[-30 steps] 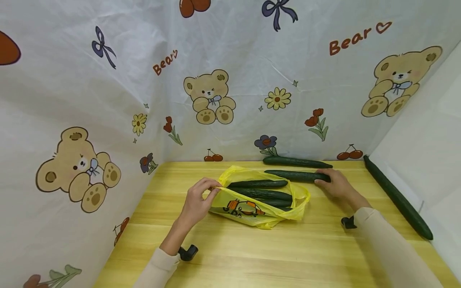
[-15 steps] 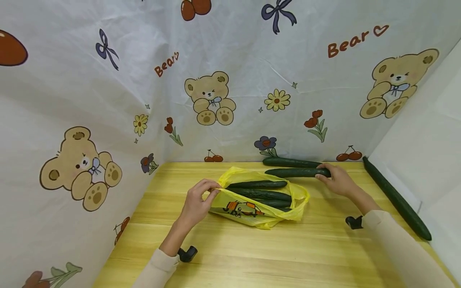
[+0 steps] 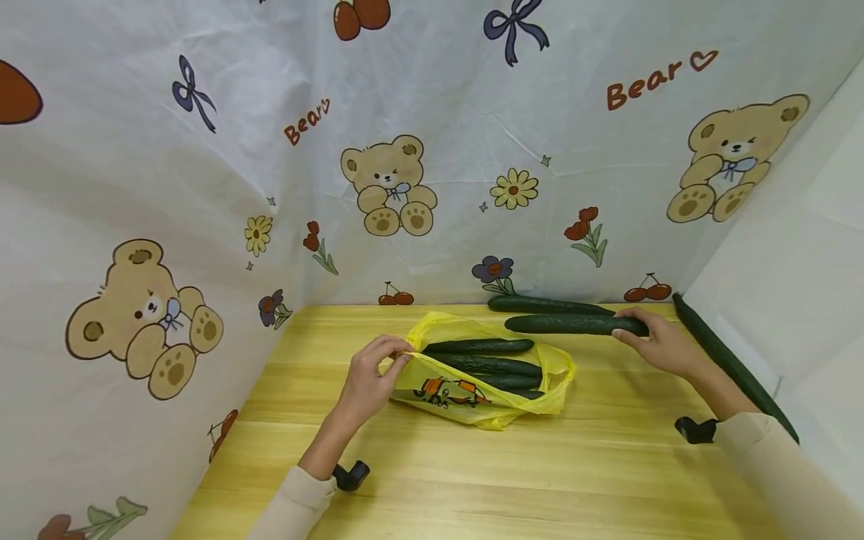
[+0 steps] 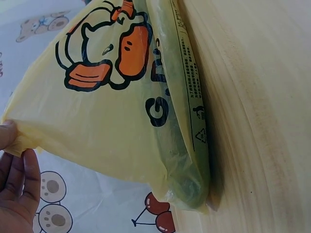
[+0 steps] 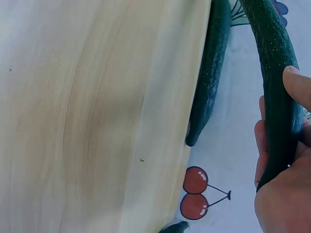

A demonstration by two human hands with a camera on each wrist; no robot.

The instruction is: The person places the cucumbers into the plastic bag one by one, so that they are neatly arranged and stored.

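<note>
A yellow plastic bag [image 3: 445,409] lies on the table with its mouth spread, and several dark green cucumbers [image 3: 496,365] show inside it. My left hand [image 3: 367,382] pinches the left edge of the bag's mouth between thumb and fingers. In the left wrist view the bag [image 4: 97,141] is pulled taut from that pinch. My right hand [image 3: 664,341] grips one end of another cucumber [image 3: 560,324], held above the table behind the bag. In the right wrist view the thumb and fingers wrap around this cucumber [image 5: 277,73].
One cucumber [image 3: 540,304] lies along the table's back edge against the printed sheet [image 3: 459,240]. Another cucumber [image 3: 725,360] lies along the right wall, partly behind the right forearm. The wooden table [image 3: 472,480] extends in front of the bag.
My right hand has lifted its cucumber off the table and moved it to the right. My left hand keeps its pinch on the bag in the same place.
</note>
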